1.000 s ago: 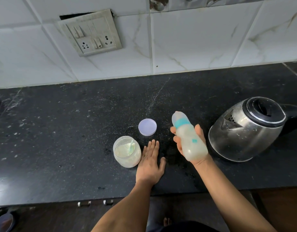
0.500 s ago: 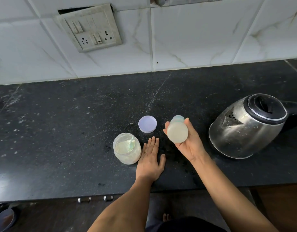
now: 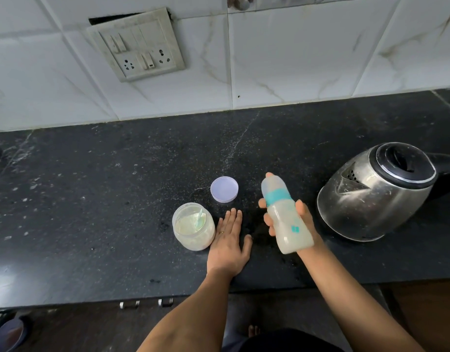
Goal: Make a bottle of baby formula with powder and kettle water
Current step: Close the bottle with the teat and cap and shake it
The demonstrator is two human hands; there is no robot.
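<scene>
My right hand [image 3: 303,224] grips a capped baby bottle [image 3: 284,215] with a teal ring and milky liquid inside. The bottle is held above the counter, its top tilted away from me. My left hand [image 3: 229,240] lies flat on the black counter [image 3: 91,199], fingers straight, just right of the open powder jar [image 3: 193,229]. A pale scoop sits inside the jar. The jar's lilac lid [image 3: 224,189] lies on the counter behind my left hand. A steel kettle [image 3: 376,191] with a black lid stands to the right of the bottle.
A white tiled wall [image 3: 295,59] with a switch and socket plate [image 3: 137,44] runs behind the counter. The counter's front edge is near my forearms, with drawer handles [image 3: 145,303] below. A dark round object [image 3: 8,336] is at bottom left.
The bottle swung in my right hand: its base pointed at me half a second ago, and now its side shows with the top tilted away. My left hand stayed flat.
</scene>
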